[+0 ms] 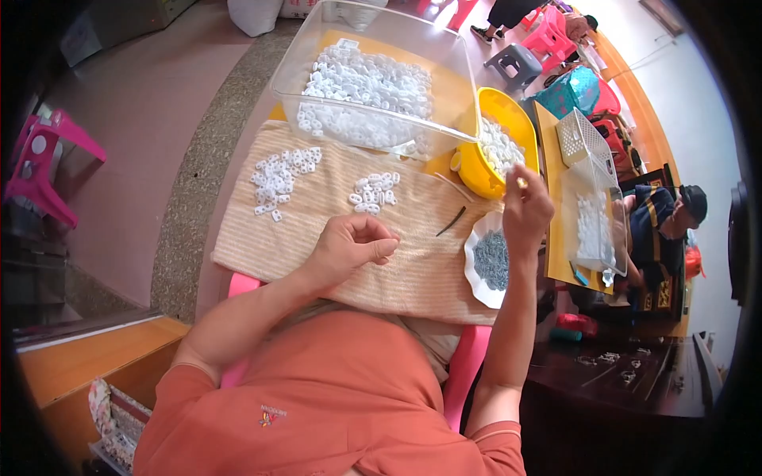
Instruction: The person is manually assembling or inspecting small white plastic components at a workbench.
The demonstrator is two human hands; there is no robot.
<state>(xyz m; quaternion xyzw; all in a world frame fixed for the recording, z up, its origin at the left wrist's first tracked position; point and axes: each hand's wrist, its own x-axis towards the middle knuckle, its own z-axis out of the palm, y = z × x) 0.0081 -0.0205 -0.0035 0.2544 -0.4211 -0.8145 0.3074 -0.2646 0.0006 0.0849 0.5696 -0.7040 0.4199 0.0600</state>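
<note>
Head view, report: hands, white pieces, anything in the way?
Left hand curled over towel; right hand raised by yellow tub; contents unclear. White pieces in two piles on towel. Dark strip between hands, seemingly blocking neither.

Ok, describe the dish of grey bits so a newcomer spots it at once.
Start with the beige striped cloth in front of the person. At its right edge sits a white dish with a wavy rim. Its grey bits set it apart from the yellow basin just beyond, which holds white pieces.

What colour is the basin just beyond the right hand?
The basin is bright yellow, as the head view shows.
</note>
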